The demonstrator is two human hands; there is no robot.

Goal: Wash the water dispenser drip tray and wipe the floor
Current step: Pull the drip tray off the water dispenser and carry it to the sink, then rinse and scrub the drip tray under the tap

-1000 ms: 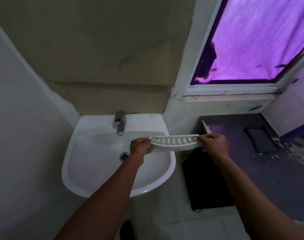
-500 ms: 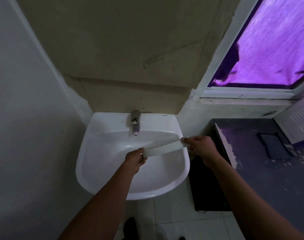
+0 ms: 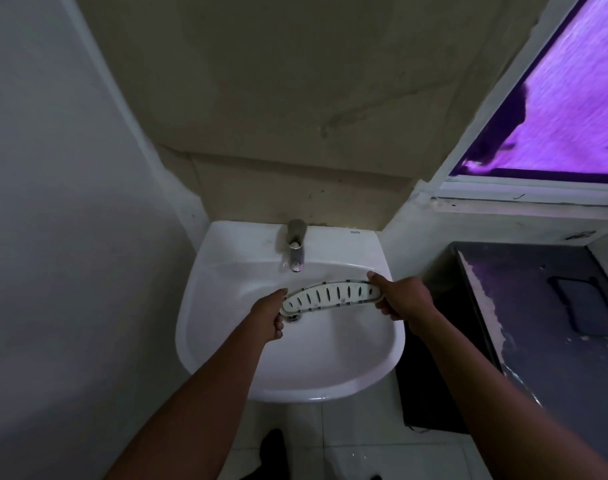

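The drip tray (image 3: 332, 296) is a long, curved white piece with a row of dark slots along its top. I hold it over the bowl of the white wall sink (image 3: 226, 358), just below the metal tap (image 3: 295, 249). My left hand (image 3: 269, 318) grips its left end above the drain. My right hand (image 3: 401, 299) grips its right end near the sink's right rim. The slotted face is turned up toward me. No water runs from the tap.
A dark counter (image 3: 538, 306) with peeling surface stands right of the sink, a dark flat object (image 3: 583, 306) lying on it. A purple-lit window (image 3: 565, 109) is above it. A grey wall (image 3: 70, 237) closes the left side. White floor tiles (image 3: 358, 441) show below.
The tray has moved left from the sink's right edge to over the bowl under the tap, and its slotted face has turned up toward me. Both hands kept their grip.
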